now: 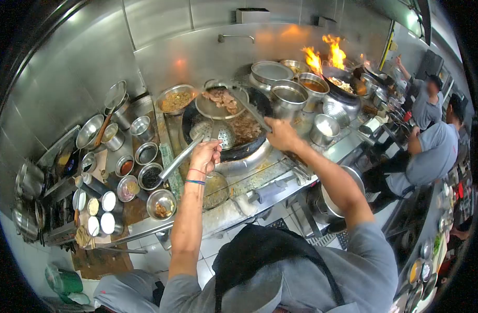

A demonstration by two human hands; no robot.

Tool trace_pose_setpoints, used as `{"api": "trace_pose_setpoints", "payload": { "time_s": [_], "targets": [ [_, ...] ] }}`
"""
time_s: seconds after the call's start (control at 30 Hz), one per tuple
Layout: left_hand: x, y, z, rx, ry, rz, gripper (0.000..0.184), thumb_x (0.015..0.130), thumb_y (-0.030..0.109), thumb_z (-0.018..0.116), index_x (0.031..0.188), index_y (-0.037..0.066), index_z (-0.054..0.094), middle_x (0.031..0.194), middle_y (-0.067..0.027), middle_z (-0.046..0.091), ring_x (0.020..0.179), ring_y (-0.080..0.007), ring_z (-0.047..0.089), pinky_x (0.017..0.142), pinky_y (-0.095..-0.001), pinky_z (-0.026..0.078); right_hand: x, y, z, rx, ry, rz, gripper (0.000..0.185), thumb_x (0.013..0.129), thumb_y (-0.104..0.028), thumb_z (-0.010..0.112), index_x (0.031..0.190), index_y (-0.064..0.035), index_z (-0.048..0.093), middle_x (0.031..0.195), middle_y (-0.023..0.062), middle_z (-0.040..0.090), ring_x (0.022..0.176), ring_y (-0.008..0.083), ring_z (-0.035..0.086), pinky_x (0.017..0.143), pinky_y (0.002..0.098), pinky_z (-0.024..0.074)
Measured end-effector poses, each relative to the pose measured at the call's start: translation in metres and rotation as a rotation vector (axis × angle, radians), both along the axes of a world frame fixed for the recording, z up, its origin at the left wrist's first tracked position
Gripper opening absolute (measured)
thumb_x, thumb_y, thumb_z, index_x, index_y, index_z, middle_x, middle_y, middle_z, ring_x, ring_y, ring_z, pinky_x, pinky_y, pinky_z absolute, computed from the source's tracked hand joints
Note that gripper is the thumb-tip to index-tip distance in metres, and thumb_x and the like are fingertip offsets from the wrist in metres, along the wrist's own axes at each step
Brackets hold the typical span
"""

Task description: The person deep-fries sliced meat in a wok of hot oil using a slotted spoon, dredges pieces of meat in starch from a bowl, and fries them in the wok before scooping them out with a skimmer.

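Note:
My right hand is closed on the long handle of a wire strainer, which hangs over the wok with a heap of sliced cooked meat in it. My left hand is closed on the metal handle of a perforated skimmer, its holed bowl just below the strainer. Beneath both tools sits a large dark wok with more browned meat inside. The strainer hides part of the wok's far side.
Left stand seasoning bowls, such as dark sauce, and squeeze bottles. A tray of food sits behind the wok. Rightward are a steel pot, a bowl of white stuff and a flaming wok. Co-workers stand at far right.

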State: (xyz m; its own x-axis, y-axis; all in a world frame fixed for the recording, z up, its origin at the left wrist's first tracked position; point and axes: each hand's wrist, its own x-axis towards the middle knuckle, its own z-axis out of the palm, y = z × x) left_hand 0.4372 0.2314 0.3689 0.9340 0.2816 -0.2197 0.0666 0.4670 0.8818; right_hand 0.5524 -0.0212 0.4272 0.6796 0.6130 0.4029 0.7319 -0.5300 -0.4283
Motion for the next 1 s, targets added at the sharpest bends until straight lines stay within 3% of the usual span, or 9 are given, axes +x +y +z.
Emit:
{"api": "trace_pose_setpoints", "payload": {
  "time_s": [0.07,0.17,0.27,0.57,0.67,0.9,1.0],
  "targets": [
    [0.001,-0.001,-0.004,-0.022,0.000,0.017,0.016,0.089,0.012,0.063,0.075,0.004,0.061,0.064,-0.0022,0.055,0.042,-0.0099,0.044,0.037,-0.0279,0.033,-0.011,-0.004,0.001,-0.056,0.058,0.027,0.040,0.076,-0.005,0.056,0.116,0.0039,0.058,0.091,0.0316,0.063,0.092,0.0457,0.062,0.084,0.0506,0.0489],
    [0.001,-0.002,-0.011,-0.024,0.011,-0.001,0.015,0.089,0.012,0.063,0.075,0.004,0.062,0.064,-0.0020,0.055,0.043,-0.0099,0.045,0.037,-0.0280,0.034,-0.012,-0.006,0.002,0.010,0.079,0.051,0.044,0.077,-0.004,0.055,0.120,0.0042,0.056,0.091,0.0324,0.063,0.092,0.0461,0.062,0.085,0.0507,0.0486],
    [0.001,-0.005,-0.013,-0.012,-0.019,-0.001,0.013,0.091,0.013,0.061,0.085,0.002,0.064,0.065,-0.0023,0.056,0.043,-0.0099,0.046,0.037,-0.0278,0.035,-0.006,-0.002,-0.004,0.125,-0.039,-0.009,0.050,0.077,-0.005,0.054,0.126,0.0035,0.052,0.090,0.0326,0.063,0.091,0.0468,0.062,0.085,0.0510,0.0482],
    [0.003,-0.011,-0.004,0.009,-0.084,0.034,0.016,0.095,0.015,0.056,0.095,0.000,0.063,0.065,-0.0030,0.055,0.041,-0.0097,0.045,0.035,-0.0284,0.037,-0.001,-0.021,0.001,-0.121,-0.073,-0.014,0.052,0.081,-0.010,0.058,0.131,0.0025,0.048,0.113,0.0291,0.061,0.104,0.0407,0.061,0.091,0.0476,0.0475],
    [0.009,-0.004,-0.017,0.020,-0.042,0.042,0.017,0.095,0.015,0.055,0.095,0.000,0.063,0.065,-0.0029,0.055,0.041,-0.0097,0.045,0.035,-0.0282,0.037,-0.010,-0.028,0.016,-0.021,-0.041,0.076,0.054,0.081,-0.010,0.059,0.133,0.0001,0.048,0.111,0.0279,0.062,0.103,0.0410,0.061,0.091,0.0488,0.0476],
    [0.009,-0.013,-0.015,-0.005,-0.087,0.066,0.018,0.095,0.017,0.057,0.099,0.000,0.061,0.067,-0.0005,0.054,0.043,-0.0080,0.042,0.036,-0.0254,0.033,-0.004,-0.012,0.006,0.076,-0.001,-0.042,0.049,0.080,-0.009,0.058,0.128,0.0013,0.052,0.101,0.0297,0.064,0.098,0.0437,0.062,0.090,0.0485,0.0474],
    [0.011,-0.022,-0.017,-0.016,-0.071,0.046,0.017,0.096,0.016,0.054,0.102,0.001,0.061,0.067,-0.0019,0.055,0.042,-0.0090,0.044,0.036,-0.0268,0.037,0.004,-0.012,-0.005,0.090,0.005,0.016,0.049,0.079,-0.011,0.059,0.126,0.0009,0.054,0.099,0.0296,0.064,0.096,0.0430,0.062,0.088,0.0474,0.0483]
  ]
}}
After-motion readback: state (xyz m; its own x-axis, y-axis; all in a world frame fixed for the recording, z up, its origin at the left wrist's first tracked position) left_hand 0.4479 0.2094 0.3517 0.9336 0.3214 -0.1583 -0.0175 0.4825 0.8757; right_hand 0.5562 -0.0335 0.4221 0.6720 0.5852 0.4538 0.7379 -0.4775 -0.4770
